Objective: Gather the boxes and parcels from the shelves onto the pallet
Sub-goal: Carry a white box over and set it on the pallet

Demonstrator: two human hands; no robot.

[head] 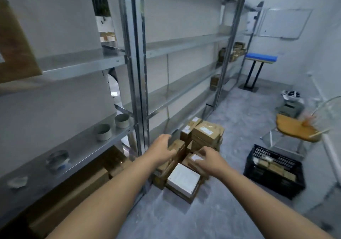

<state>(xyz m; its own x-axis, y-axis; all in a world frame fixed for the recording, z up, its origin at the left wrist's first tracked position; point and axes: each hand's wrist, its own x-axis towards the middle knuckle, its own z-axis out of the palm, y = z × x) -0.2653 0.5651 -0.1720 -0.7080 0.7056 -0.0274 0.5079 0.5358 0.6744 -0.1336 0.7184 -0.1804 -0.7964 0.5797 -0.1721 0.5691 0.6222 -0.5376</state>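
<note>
Both arms stretched fwd & down. L grip (162, 146) fingers bent over box pile (206, 133) on floor (230, 211) by shelf upright (140, 91); hold unclear. R grip (209, 160) curled on labelled box (192, 162).

Left hand (162, 147) and right hand (210, 160) reach forward, fingers (202, 151) seemingly curled.

Bare floor (230, 124) right of box pile (199, 143); shelf upright (140, 91) blocks left.
</note>
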